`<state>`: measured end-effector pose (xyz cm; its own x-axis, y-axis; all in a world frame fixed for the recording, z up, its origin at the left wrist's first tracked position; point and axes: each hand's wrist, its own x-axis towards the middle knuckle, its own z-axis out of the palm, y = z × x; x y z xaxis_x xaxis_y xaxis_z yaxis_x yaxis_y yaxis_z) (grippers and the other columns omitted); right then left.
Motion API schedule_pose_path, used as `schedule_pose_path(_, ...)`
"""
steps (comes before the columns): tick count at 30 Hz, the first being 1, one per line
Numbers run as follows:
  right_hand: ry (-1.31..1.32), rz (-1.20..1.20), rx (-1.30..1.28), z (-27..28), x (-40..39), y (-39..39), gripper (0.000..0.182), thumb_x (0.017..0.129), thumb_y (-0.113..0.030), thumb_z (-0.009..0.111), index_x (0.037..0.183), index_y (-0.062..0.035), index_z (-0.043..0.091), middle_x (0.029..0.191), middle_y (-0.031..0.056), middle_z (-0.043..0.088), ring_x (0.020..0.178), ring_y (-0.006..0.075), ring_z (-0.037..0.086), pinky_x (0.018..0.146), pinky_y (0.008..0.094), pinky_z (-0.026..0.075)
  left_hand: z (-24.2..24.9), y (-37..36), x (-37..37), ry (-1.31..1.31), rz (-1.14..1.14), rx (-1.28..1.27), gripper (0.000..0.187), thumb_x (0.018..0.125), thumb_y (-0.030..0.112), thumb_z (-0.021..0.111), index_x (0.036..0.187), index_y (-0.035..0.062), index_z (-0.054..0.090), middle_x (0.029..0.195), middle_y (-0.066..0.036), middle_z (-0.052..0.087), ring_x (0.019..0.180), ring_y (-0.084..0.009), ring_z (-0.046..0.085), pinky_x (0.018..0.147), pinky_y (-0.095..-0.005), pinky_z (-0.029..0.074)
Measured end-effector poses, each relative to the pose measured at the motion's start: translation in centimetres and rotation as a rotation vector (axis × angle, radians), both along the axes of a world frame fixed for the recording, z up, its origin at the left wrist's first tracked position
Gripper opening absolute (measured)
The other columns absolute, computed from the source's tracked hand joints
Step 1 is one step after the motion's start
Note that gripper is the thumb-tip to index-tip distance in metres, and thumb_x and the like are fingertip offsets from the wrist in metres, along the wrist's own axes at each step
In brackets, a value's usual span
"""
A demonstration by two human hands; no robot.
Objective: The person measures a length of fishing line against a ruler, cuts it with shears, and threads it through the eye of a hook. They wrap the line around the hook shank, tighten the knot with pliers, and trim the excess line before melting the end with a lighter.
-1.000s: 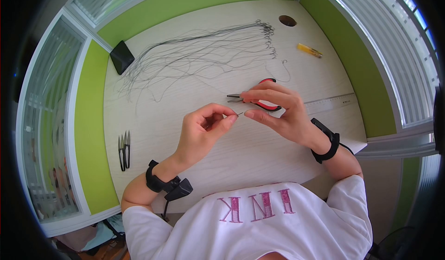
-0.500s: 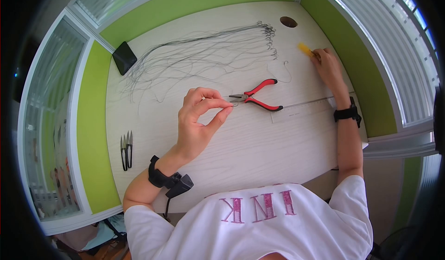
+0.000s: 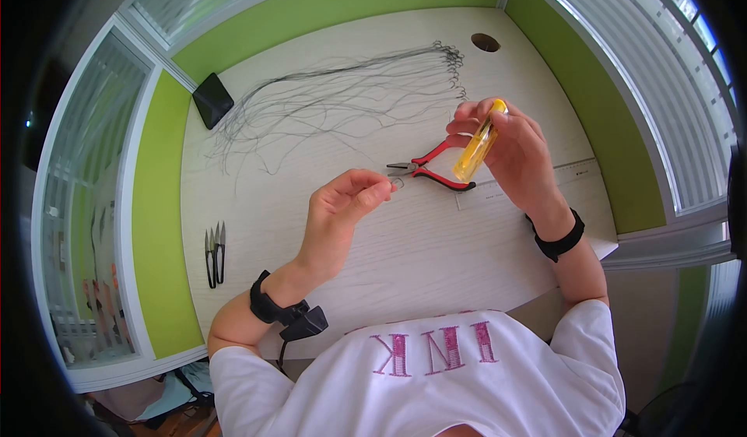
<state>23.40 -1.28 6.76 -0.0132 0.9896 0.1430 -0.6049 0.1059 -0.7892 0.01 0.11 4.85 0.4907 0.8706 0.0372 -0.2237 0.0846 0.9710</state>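
Observation:
My left hand (image 3: 342, 211) pinches a small hook (image 3: 399, 182) between thumb and fingertips, above the middle of the table. Just beyond it lie red-and-black pliers (image 3: 420, 170), jaws toward my left hand. A yellow lighter (image 3: 481, 143) is held upright and tilted in my right hand (image 3: 517, 153), over the pliers' handles and partly hiding one. A transparent ruler (image 3: 498, 192) lies under and beside my right hand. Farther back, many thin dark lines (image 3: 311, 71) spread across the table, with several hooks (image 3: 450, 57) bunched at their right ends.
Several small black snips (image 3: 215, 256) lie at the table's left edge. A black block (image 3: 212, 101) sits at the back left, on the lines' ends. A round hole (image 3: 485, 42) is at the back right. Green partitions (image 3: 580, 114) border the table.
My right hand has come from the back right toward the middle, bringing the yellow lighter over the pliers. My left hand still pinches the hook, with its fingers more curled.

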Motion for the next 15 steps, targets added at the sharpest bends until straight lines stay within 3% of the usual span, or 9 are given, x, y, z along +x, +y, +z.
schedule_pose_path(4, 0.043, 0.151, -0.133, -0.8, -2.2, -1.3, 0.008, 0.084, -0.010, 0.061, 0.084, -0.0034, 0.058, 0.082, 0.0026, 0.056, 0.072, 0.0085, 0.051, 0.068, 0.0253, 0.044, 0.0, -0.3, 0.1, -0.032, -0.021, -0.091, 0.011, 0.088, 0.011, 0.058, 0.094, 0.0027, 0.062, 0.090, -0.004, 0.061, 0.086, -0.0107, 0.051, 0.083, -0.0264, 0.038)
schedule_pose_path(6, -0.630, 0.102, -0.052, -0.6, -3.1, -2.0, 0.009, 0.085, -0.011, 0.063, 0.087, -0.0023, 0.060, 0.072, -0.0015, 0.053, 0.066, 0.0049, 0.047, 0.060, 0.0219, 0.040, 0.0, -0.4, 0.2, -0.040, -0.025, -0.119, 0.011, 0.088, 0.011, 0.058, 0.094, 0.0029, 0.063, 0.090, -0.004, 0.061, 0.086, -0.0107, 0.050, 0.083, -0.0262, 0.038)
schedule_pose_path(12, -0.629, 0.118, -0.047, -0.8, -3.6, -2.2, 0.017, 0.085, -0.012, 0.065, 0.097, -0.0012, 0.066, 0.065, -0.0058, 0.052, 0.060, 0.0014, 0.042, 0.054, 0.0186, 0.035, -0.2, -0.5, 0.1, -0.032, -0.051, -0.121, 0.011, 0.088, 0.010, 0.058, 0.094, 0.0031, 0.063, 0.089, -0.002, 0.061, 0.085, -0.0102, 0.049, 0.082, -0.0266, 0.038)
schedule_pose_path(15, -0.609, 0.115, -0.054, -0.7, -3.7, -2.2, 0.017, 0.085, -0.012, 0.067, 0.097, -0.0004, 0.066, 0.061, -0.0061, 0.051, 0.056, 0.0007, 0.041, 0.049, 0.0183, 0.031, -0.7, -0.3, -0.1, -0.015, -0.075, -0.110, 0.016, 0.087, 0.014, 0.062, 0.098, 0.0023, 0.064, 0.093, -0.003, 0.065, 0.090, -0.0080, 0.055, 0.084, -0.0245, 0.042)
